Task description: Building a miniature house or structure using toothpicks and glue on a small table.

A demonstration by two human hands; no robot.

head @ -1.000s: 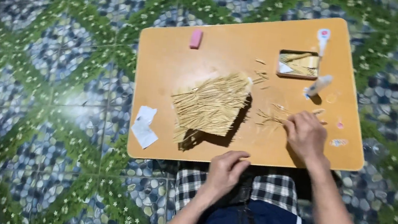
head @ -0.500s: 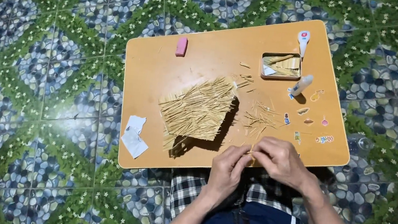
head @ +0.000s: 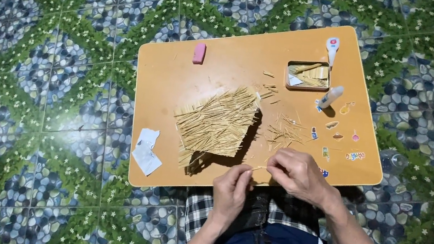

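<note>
Smooth matt wooden-looking table (head: 178, 78) bears a rough, dry straw-stick roof model (head: 219, 125), crumpled white paper (head: 146, 152), a glossy plastic glue bottle (head: 331, 96) and a metal tin (head: 307, 75).

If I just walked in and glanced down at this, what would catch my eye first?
Probably the little roof-like model of thin pale sticks, standing in the middle of the low orange table. Next, the left hand and right hand at the near edge, pinching one thin stick between them. All around lies a bold floor of blue pebbles and green flowered bands.
</note>
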